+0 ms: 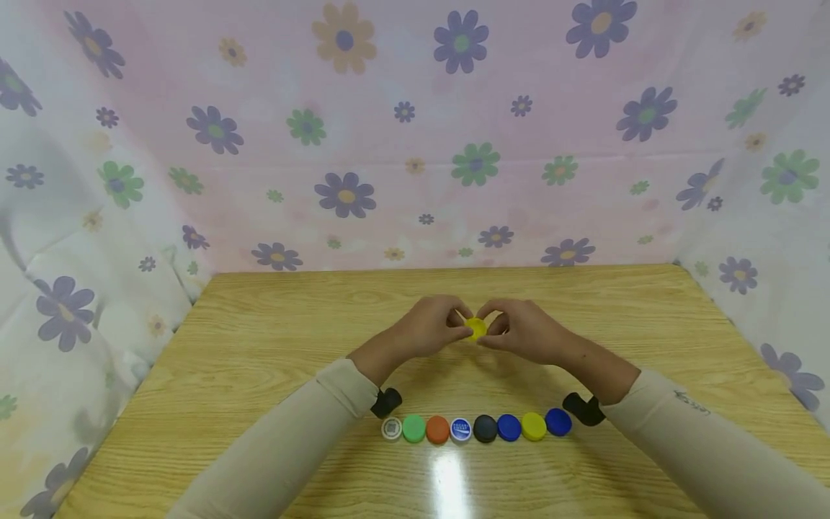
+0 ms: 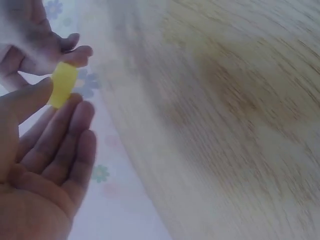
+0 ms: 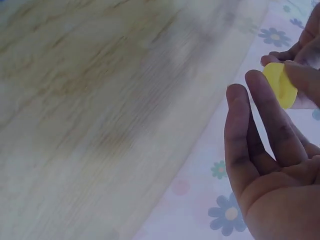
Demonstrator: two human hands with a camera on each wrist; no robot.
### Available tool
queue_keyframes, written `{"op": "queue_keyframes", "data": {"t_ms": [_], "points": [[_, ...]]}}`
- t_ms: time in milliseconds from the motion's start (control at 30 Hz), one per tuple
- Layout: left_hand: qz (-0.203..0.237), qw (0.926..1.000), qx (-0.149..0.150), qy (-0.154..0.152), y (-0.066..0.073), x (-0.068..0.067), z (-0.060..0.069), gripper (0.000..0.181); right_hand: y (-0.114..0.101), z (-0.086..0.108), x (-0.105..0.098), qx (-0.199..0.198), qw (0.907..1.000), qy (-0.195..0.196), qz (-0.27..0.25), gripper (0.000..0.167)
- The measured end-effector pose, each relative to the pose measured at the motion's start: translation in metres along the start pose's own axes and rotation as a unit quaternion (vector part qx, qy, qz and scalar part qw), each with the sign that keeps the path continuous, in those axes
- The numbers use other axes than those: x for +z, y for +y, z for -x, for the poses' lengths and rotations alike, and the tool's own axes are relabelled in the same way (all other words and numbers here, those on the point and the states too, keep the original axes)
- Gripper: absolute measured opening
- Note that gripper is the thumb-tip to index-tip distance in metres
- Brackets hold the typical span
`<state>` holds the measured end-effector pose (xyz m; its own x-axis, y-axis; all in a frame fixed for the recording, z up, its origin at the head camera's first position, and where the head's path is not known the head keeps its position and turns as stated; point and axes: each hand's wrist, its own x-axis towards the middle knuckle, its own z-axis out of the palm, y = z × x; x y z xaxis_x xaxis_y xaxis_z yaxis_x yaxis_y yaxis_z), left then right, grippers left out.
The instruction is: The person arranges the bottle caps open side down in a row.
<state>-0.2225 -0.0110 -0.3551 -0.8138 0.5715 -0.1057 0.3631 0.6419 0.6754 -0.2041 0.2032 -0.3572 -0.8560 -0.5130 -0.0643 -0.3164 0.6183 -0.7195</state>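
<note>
Between both hands, above the table, is a yellow bottle cap (image 1: 476,329). My left hand (image 1: 436,326) pinches its left side with thumb and fingers. From the other side my right hand (image 1: 527,331) pinches it as well. In the left wrist view the yellow cap (image 2: 64,85) appears edge-on between the left thumb and fingertips. The right wrist view shows the cap (image 3: 281,85) at the right thumb, with the other right fingers (image 3: 237,135) extended.
Nearer the body, a row of bottle caps lies on the wooden table (image 1: 292,317): white (image 1: 392,429), green (image 1: 413,428), orange (image 1: 437,429), white-and-blue (image 1: 461,430), black (image 1: 485,428), blue (image 1: 509,427), yellow (image 1: 534,426) and blue (image 1: 558,422). A flowered cloth (image 1: 389,137) hangs behind.
</note>
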Motion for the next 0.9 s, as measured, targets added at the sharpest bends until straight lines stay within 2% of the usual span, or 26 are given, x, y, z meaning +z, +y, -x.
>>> {"op": "queue_keyframes", "data": {"t_ms": [100,200,300,433,600,700,767,900], "points": [[-0.025,0.9991,0.024,0.025,0.001,0.0,0.003,0.029,-0.001,0.001,-0.001,0.024,0.9982,0.0,-0.054,0.037],[-0.063,0.9951,0.061,0.044,0.002,-0.001,0.006,0.027,-0.002,0.002,-0.002,0.044,0.9946,0.0,-0.094,0.036],[-0.093,0.9894,0.096,0.058,0.004,0.0,0.008,0.023,-0.001,0.003,-0.002,0.054,0.9925,-0.001,-0.11,0.036],[-0.104,0.9856,0.115,0.067,0.005,0.002,0.011,0.021,0.0,0.005,-0.001,0.062,0.9918,0.003,-0.112,0.036],[-0.1,0.9862,0.114,0.067,0.005,0.002,0.012,0.021,-0.002,0.008,-0.001,0.06,0.9929,0.013,-0.102,0.037],[-0.085,0.9893,0.103,0.059,0.005,0.0,0.013,0.026,-0.004,0.012,-0.002,0.056,0.9941,0.026,-0.09,0.038],[-0.059,0.9926,0.093,0.051,0.005,0.0,0.012,0.032,-0.005,0.016,-0.003,0.052,0.9948,0.04,-0.079,0.039],[0.022,0.997,0.069,0.026,0.006,0.002,0.01,0.035,-0.005,0.028,-0.006,0.041,0.9955,0.069,-0.05,0.041]]}}
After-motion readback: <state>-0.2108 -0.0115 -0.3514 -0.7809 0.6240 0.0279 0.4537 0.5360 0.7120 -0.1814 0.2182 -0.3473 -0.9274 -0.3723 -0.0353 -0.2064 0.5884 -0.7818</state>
